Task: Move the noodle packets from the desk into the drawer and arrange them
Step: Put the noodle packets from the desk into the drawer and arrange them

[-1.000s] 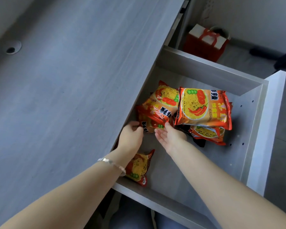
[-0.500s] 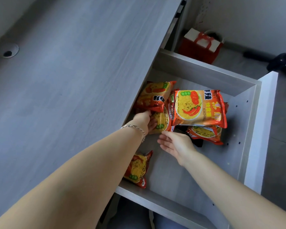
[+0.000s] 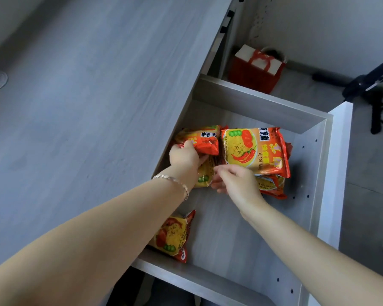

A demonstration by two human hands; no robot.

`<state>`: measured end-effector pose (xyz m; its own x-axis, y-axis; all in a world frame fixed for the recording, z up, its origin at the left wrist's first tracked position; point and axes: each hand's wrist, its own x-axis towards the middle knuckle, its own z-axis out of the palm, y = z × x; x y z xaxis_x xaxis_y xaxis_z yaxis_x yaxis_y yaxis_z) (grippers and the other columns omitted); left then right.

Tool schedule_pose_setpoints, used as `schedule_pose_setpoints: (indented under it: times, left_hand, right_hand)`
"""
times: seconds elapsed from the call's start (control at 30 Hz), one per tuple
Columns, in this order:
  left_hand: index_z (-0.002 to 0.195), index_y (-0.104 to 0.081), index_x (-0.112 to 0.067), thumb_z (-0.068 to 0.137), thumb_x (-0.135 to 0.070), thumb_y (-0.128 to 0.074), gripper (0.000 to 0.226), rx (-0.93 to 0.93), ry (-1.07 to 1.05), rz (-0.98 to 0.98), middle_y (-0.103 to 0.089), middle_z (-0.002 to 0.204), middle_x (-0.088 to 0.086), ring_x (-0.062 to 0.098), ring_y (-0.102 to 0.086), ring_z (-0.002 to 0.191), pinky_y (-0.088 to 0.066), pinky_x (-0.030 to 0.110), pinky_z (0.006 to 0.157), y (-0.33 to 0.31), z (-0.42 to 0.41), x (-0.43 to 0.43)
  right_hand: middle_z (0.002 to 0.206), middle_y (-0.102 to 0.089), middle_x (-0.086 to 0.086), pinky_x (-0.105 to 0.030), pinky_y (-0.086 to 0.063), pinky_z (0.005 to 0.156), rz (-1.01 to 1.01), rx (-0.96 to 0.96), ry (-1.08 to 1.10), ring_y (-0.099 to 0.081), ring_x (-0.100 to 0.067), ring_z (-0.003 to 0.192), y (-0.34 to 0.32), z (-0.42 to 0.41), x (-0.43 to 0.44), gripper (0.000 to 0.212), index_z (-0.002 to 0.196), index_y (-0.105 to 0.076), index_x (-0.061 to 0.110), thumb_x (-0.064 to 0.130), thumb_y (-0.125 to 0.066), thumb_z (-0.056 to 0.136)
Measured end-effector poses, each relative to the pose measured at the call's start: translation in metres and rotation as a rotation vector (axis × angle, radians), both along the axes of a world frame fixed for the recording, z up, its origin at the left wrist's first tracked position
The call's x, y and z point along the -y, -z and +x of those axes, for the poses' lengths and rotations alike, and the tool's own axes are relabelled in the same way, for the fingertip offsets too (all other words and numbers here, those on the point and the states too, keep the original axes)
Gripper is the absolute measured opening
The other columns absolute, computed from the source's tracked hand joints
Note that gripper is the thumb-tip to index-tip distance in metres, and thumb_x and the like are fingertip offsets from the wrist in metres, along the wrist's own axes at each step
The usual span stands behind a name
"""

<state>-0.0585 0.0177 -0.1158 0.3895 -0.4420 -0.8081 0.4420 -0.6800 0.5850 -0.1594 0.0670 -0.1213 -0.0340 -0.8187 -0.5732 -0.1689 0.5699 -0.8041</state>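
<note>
Several orange-and-yellow noodle packets lie in the open grey drawer [image 3: 261, 107]. My left hand [image 3: 184, 155] grips the near edge of a packet [image 3: 205, 139] at the drawer's back left. My right hand [image 3: 237, 182] pinches the edge of another packet [image 3: 205, 175] lying just below it, partly hidden by both hands. A large packet [image 3: 254, 151] tops a small stack at the right, with another packet [image 3: 272, 187] under it. A lone packet [image 3: 171, 236] rests near the drawer's front left, partly under my left forearm.
The grey desk top [image 3: 86, 107] fills the left side. A red gift bag [image 3: 257, 67] stands on the floor beyond the drawer. A black stand [image 3: 376, 89] is at the far right. The drawer's white front panel [image 3: 338, 162] juts out at the right.
My left hand moved farther back into the drawer and took hold of the back-left packet. My right hand closed its fingers on the packet below it.
</note>
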Motion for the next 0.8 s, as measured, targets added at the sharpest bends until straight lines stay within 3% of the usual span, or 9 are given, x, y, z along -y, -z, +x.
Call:
schedule_pose_setpoints:
  times: [0.13, 0.2, 0.27, 0.33, 0.4, 0.5, 0.63, 0.73, 0.8]
  left_hand:
    - [0.119, -0.055, -0.012, 0.095, -0.018, -0.040, 0.029, 0.226, 0.180, -0.137, -0.064, 0.107, 0.004, 0.024, -0.063, 0.101, -0.052, 0.045, 0.093, -0.017, -0.008, -0.032]
    - [0.093, -0.061, -0.021, 0.094, -0.014, -0.039, 0.024, 0.211, 0.255, -0.223, -0.067, 0.092, 0.000, 0.023, -0.066, 0.095, -0.055, 0.041, 0.088, -0.031, -0.007, -0.045]
    - [0.073, -0.058, -0.025, 0.093, -0.010, -0.036, 0.033, 0.189, 0.267, -0.283, -0.065, 0.075, -0.005, 0.017, -0.068, 0.080, -0.058, 0.031, 0.074, -0.040, 0.002, -0.051]
    - [0.063, -0.052, -0.022, 0.091, -0.005, -0.036, 0.037, 0.258, 0.313, -0.338, -0.058, 0.055, -0.012, 0.003, -0.058, 0.056, -0.049, 0.014, 0.051, -0.047, 0.017, -0.055]
    - [0.061, -0.048, -0.016, 0.090, -0.003, -0.037, 0.034, 0.340, 0.399, -0.380, -0.052, 0.049, -0.013, -0.002, -0.049, 0.047, -0.041, 0.011, 0.045, -0.051, 0.028, -0.059]
    - [0.067, -0.046, -0.011, 0.091, -0.007, -0.036, 0.027, 0.393, 0.553, -0.412, -0.047, 0.048, -0.014, 0.000, -0.044, 0.045, -0.039, 0.015, 0.047, -0.051, 0.037, -0.065]
    - [0.091, -0.036, -0.010, 0.093, -0.011, -0.037, 0.002, 0.588, 0.840, -0.278, -0.049, 0.063, 0.000, 0.016, -0.045, 0.057, -0.038, 0.035, 0.056, -0.038, 0.044, -0.069]
    - [0.129, -0.030, -0.018, 0.094, -0.003, -0.036, 0.038, 0.755, 1.121, -0.111, -0.060, 0.102, 0.014, 0.030, -0.061, 0.084, -0.049, 0.044, 0.074, -0.023, 0.050, -0.082]
    - [0.149, -0.002, -0.031, 0.092, -0.002, -0.043, 0.076, 0.907, 1.404, -0.015, -0.042, 0.136, 0.019, 0.034, -0.061, 0.103, -0.050, 0.040, 0.083, -0.006, 0.053, -0.093]
  right_hand:
    - [0.092, -0.064, -0.003, -0.028, -0.053, 0.079, -0.347, -0.162, 0.145, -0.062, -0.021, 0.089, -0.005, -0.011, 0.012, 0.019, 0.082, -0.055, 0.032, 0.015, -0.050, 0.090]
    - [0.108, -0.059, -0.004, -0.006, -0.044, 0.079, -0.399, -0.232, 0.167, -0.056, -0.015, 0.100, -0.008, -0.019, 0.025, 0.010, 0.097, -0.056, 0.024, 0.019, -0.051, 0.090]
    - [0.119, -0.052, -0.002, 0.000, -0.038, 0.080, -0.342, -0.263, 0.138, -0.050, -0.012, 0.109, -0.008, -0.028, 0.040, 0.030, 0.118, -0.053, 0.017, 0.025, -0.055, 0.089]
    - [0.122, -0.052, -0.002, -0.017, -0.038, 0.094, -0.215, -0.212, 0.064, -0.051, -0.014, 0.114, -0.005, -0.037, 0.052, 0.049, 0.130, -0.045, 0.016, 0.035, -0.058, 0.086]
    - [0.115, -0.058, -0.002, -0.030, -0.044, 0.097, -0.095, -0.140, -0.053, -0.057, -0.015, 0.108, -0.002, -0.044, 0.054, 0.057, 0.133, -0.043, 0.017, 0.042, -0.059, 0.084]
    - [0.096, -0.063, 0.007, -0.027, -0.047, 0.072, 0.075, 0.109, -0.226, -0.057, -0.008, 0.083, -0.005, -0.045, 0.042, 0.042, 0.128, -0.052, 0.021, 0.035, -0.054, 0.088]
    - [0.095, -0.069, -0.002, -0.032, -0.052, 0.070, 0.232, 0.380, -0.191, -0.064, -0.014, 0.083, 0.008, -0.045, 0.008, 0.046, 0.110, -0.061, 0.023, 0.041, -0.069, 0.068]
    - [0.098, -0.066, -0.005, -0.030, -0.058, 0.067, 0.344, 0.372, -0.258, -0.066, -0.015, 0.083, 0.028, -0.038, -0.022, 0.054, 0.112, -0.056, 0.021, 0.020, -0.079, 0.063]
    - [0.097, -0.063, -0.003, -0.021, -0.058, 0.064, 0.362, 0.209, -0.326, -0.065, -0.013, 0.084, 0.044, -0.027, -0.040, 0.053, 0.117, -0.049, 0.018, 0.000, -0.072, 0.073]
